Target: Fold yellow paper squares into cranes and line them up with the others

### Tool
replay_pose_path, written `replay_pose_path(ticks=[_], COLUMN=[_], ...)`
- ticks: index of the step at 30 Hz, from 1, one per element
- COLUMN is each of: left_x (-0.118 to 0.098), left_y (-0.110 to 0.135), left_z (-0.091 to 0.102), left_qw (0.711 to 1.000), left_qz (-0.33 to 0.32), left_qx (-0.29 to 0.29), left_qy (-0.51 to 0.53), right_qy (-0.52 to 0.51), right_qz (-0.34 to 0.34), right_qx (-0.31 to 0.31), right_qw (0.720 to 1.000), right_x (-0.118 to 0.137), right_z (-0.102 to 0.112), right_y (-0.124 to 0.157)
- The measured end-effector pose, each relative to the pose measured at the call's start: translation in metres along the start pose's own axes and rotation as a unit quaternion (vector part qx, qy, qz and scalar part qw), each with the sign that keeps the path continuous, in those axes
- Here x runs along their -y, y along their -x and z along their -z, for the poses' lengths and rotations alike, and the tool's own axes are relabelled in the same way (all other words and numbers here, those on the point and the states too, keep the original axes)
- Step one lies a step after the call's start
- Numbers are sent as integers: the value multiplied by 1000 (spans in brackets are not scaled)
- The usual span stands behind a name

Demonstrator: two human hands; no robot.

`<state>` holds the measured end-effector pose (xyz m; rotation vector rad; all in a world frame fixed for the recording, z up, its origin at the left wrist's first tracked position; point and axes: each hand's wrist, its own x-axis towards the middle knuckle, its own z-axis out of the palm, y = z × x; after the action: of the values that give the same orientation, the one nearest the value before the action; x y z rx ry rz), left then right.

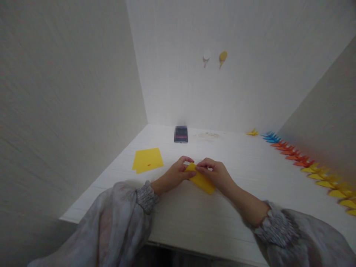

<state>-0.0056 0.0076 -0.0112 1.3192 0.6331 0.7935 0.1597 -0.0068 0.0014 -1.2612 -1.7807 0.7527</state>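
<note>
Between my two hands is a folded piece of yellow paper [204, 181], tilted with its long side running down to the right. My left hand [180, 170] pinches its upper left end between thumb and fingers. At the top edge, the thumb and fingertips of my right hand [213, 170] are closed on the same paper. To the left of my hands, flat yellow paper sheets [148, 159] lie overlapped on the white table, with a small reddish mark on the top one.
A row of folded paper cranes [294, 154] in blue, orange and yellow runs along the right wall. One yellow crane [253, 132] sits apart at the back. A dark, blurred box-like object [181, 134] stands near the back wall, where two hooks [223, 56] are fixed.
</note>
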Motion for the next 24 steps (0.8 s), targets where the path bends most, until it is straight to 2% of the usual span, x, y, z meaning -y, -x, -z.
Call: replay_pose_path(ticks=[11,24], left_x=[2,-5], left_y=[0,2], left_z=[1,-3], left_qw=[1000,1000], left_qz=[-4,5], left_qx=[6,3], left_qy=[5,8], right_qy=[-18,-26], right_qz=[-54,-58], right_qx=[-5,-10], right_qw=[998,998], right_x=[6,4], right_z=[0,-2], right_y=[1,1])
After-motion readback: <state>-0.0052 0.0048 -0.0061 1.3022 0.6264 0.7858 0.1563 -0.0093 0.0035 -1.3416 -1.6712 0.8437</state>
